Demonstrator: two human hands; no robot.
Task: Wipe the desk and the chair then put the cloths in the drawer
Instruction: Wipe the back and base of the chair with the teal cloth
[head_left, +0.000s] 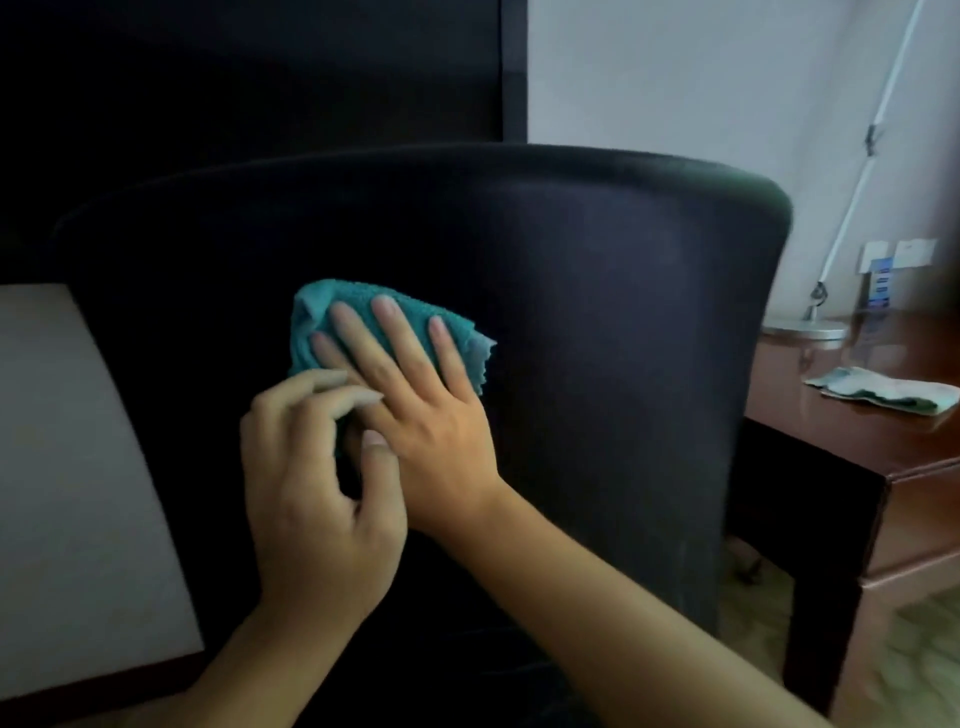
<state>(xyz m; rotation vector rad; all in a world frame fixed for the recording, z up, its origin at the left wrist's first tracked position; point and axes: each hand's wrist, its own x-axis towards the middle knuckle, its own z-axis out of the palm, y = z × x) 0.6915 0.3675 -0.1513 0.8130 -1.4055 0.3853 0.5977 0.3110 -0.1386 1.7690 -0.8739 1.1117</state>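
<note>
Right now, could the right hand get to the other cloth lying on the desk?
Probably yes. The right hand presses the teal cloth flat against the chair back. The pale cloth lies in the open on the desk, beyond the chair's right edge, with nothing covering it.

The right hand (415, 410) lies flat over the teal cloth (322, 317), hiding the cloth's middle so that only its top and side edges show; the left hand (317, 493) crosses in front of the right thumb and the cloth's lower edge, so whether its curled fingers pinch the cloth cannot be told; both forearms run off the bottom edge; the chair (597, 322) back is so dark that its left side melts into the background, and its seat and base are out of view; the desk (852, 426) is cut by the right edge; the second cloth (883, 392) on it is blurred, its far end cut off; the small items on the wall (883, 260) are too blurred to read.
</note>
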